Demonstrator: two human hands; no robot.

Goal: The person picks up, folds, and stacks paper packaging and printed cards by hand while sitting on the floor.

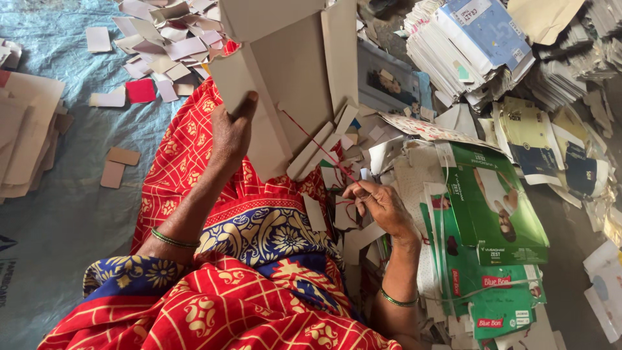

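- Left hand (231, 133) is gripping a flattened plain cardboard box (285, 78), thumb hooked over its edge and fingers wrapped behind, holding it up tilted over the lap.
- Right hand (382, 204) sits lower, near the right knee, with its fingers pinched narrow around a thin red thread (317, 144). The thread runs taut, up and to the left, from those fingertips to the face of the cardboard.
- The box is above the red patterned cloth (214, 194) covering the lap, well off the floor, and it blocks part of the scrap pile behind.
- Cut cardboard strips (317, 149) lie scattered in the lap just under the box and around the right hand.
- Right of the right hand: stacks of flattened green printed cartons (499, 214), some bundled.
- Further up right there's a big heap of blue and white flattened cartons (473, 45).
- Small paper offcuts (168, 45) are piled on the blue tarp (65, 194) up top, with a few loose ones to the left.
- Green bangles on both wrists.
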